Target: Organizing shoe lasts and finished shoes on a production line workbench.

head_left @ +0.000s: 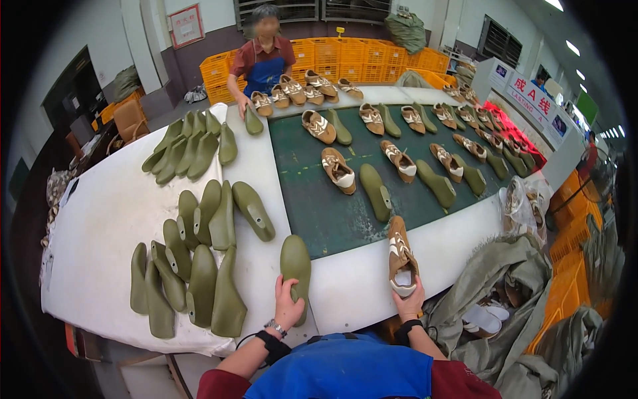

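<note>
Apparently, shoes (pixel 338 171) and lasts (pixel 376 194) are already set out on the green surface (pixel 307 219), a brown shoe (pixel 399 253) is clasped in the right hand (pixel 410 303) and a green last (pixel 296 261) in the left hand (pixel 289 306) (both over the near counter (pixel 352 286)), and more lasts (pixel 202 286) are left on the left.

The shoe (pixel 400 249) hides some fingers of the right hand (pixel 409 303). Right of that grip, a sack (pixel 488 269) partly covers pale shoes (pixel 483 322). Below both grips, the lower edge cuts off the blue apron (pixel 342 372). Far beyond them, a co-worker's head (pixel 266 26) is blurred.
</note>
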Available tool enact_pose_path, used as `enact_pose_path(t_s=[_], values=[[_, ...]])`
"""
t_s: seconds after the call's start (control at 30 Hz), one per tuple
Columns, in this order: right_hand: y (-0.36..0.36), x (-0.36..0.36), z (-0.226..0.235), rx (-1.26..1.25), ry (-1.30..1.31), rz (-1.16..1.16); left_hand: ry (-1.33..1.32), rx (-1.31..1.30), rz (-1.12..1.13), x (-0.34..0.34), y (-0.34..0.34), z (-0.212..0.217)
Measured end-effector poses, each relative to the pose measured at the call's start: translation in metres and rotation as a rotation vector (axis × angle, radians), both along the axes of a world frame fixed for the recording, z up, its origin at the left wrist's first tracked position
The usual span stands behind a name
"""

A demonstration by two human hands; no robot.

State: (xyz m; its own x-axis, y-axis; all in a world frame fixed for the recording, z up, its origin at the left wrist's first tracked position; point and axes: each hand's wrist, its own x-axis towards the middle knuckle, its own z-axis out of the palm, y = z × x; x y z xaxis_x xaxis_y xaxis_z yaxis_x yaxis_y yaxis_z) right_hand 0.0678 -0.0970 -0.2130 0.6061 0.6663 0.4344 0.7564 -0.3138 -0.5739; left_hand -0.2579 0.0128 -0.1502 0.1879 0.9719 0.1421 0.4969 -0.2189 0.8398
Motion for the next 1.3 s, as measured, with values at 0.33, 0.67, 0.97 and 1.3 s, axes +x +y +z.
enact_pose_path(t_s=[0.33, 0.67, 0.97, 1.3], values=[[0.016, -0.005, 0.011, 0.020, -0.049, 0.008, 0.100, 0.078, 0.131, 0.077, 0.225, -0.061], [0.010, 0.002, 0.001, -0.035, -0.014, -0.017, 0.273, 0.127, 0.282, 0.120, 0.236, -0.079], [0.002, 0.000, 0.007, 0.019, -0.035, -0.019, 0.637, -0.296, -0.247, 0.114, 0.170, -0.055], [-0.002, 0.005, 0.016, 0.014, 0.120, 0.034, 0.450, -0.223, -0.781, 0.183, 0.032, 0.035]])
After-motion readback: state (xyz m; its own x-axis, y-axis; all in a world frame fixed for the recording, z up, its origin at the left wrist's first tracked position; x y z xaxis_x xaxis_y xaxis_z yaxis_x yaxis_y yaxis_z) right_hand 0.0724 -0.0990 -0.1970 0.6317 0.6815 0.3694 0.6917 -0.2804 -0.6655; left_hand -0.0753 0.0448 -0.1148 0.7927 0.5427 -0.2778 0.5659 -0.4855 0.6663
